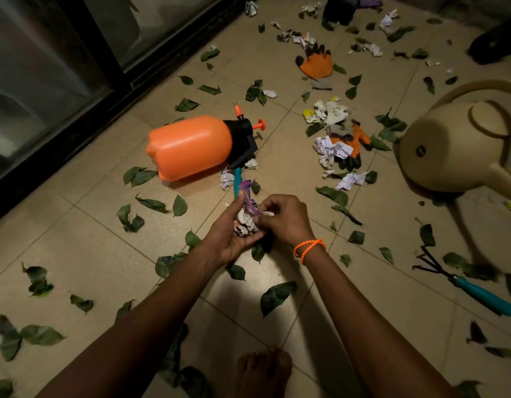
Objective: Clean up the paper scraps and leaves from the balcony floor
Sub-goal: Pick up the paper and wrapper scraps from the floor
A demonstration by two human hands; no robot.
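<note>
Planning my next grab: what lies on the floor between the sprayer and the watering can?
In the head view: paper scraps heaped over a glove, plus leaves.

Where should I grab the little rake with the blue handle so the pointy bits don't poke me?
Probably by the teal handle of the hand rake. It lies flat on the floor tiles, the long bare handle toward the right and the dark curved prongs at its left end. Come from above, on the right, and wrap your fingers around the handle's middle, well away from the prongs.
</note>
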